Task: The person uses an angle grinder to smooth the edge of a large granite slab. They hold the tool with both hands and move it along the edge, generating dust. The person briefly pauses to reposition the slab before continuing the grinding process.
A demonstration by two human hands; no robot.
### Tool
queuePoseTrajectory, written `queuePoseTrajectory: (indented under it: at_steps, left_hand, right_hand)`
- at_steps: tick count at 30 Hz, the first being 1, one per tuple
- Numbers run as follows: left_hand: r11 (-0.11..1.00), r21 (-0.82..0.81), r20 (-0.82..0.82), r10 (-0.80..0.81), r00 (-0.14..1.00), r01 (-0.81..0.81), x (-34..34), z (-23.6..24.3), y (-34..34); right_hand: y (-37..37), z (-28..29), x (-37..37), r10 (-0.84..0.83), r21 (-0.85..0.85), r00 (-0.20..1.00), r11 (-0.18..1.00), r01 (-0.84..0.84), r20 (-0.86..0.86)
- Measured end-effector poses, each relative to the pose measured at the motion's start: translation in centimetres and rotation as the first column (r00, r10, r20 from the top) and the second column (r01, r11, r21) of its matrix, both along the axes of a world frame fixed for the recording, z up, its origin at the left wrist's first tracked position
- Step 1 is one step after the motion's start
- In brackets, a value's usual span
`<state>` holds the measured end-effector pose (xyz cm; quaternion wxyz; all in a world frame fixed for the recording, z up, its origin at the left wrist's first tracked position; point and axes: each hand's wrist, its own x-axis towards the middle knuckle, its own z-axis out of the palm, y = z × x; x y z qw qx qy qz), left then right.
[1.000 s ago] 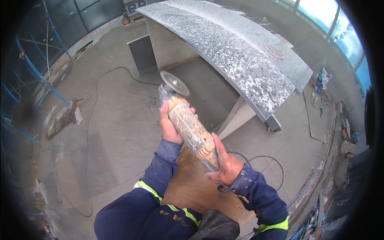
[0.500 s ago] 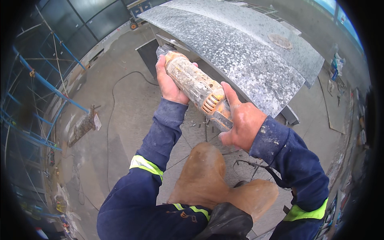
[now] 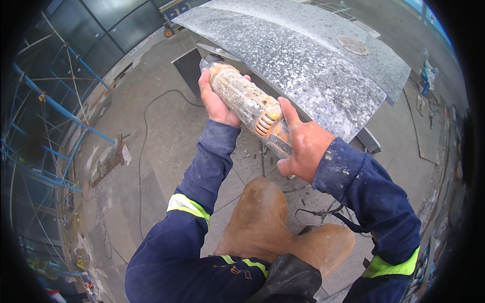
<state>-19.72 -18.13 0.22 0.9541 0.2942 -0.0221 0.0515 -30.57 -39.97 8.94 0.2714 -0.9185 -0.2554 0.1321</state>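
A dust-caked angle grinder (image 3: 242, 98) with a grey and orange body slants across the middle, its head up to the left. My left hand (image 3: 220, 105) is wrapped round the front of the body, just behind the head. At the rear end, my right hand (image 3: 309, 150) grips the casing beside the vent slots, thumb and fingers on opposite sides. A thin pale disc edge (image 3: 220, 52) shows by the grinder's head, close to the near edge of a speckled grey stone slab (image 3: 298, 70). Part of the head is hidden behind my left fingers.
A flat round brownish disc (image 3: 353, 45) lies on the slab. Blue scaffold tubing (image 3: 60, 103) stands at the left. A dark cable (image 3: 144, 131) runs over the paved floor, and a dark panel (image 3: 188, 70) leans under the slab. A plastic bag (image 3: 428, 77) sits at the far right.
Both hands keep their hold on the angle grinder, which has hardly moved. The whole view has shifted slightly.
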Motion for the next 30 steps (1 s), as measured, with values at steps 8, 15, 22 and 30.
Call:
queuePoseTrajectory:
  at_steps: [8, 15, 22, 30]
  left_hand:
    - [1.0, 0.005, 0.005, -0.022, 1.0, 0.022, 0.1, -0.3, 0.1]
    - [0.999, 0.03, -0.006, -0.019, 1.0, 0.019, 0.3, -0.5, 0.2]
    - [0.999, 0.048, -0.014, -0.023, 1.0, 0.024, 0.4, -0.3, 0.3]
    - [0.997, 0.049, -0.018, -0.053, 0.998, 0.054, 0.4, -0.1, 0.6]
  right_hand:
    - [0.2, -0.2, 0.1, -0.012, -0.028, 0.999, 1.0, 0.01, -0.048]
    - [0.4, -0.5, 0.2, -0.016, -0.014, 0.998, 1.0, 0.015, -0.061]
    - [0.8, -0.2, 0.2, -0.016, -0.011, 0.998, 1.0, 0.015, -0.053]
    - [1.2, 1.2, -0.1, -0.018, -0.081, 0.998, 0.997, 0.012, -0.067]
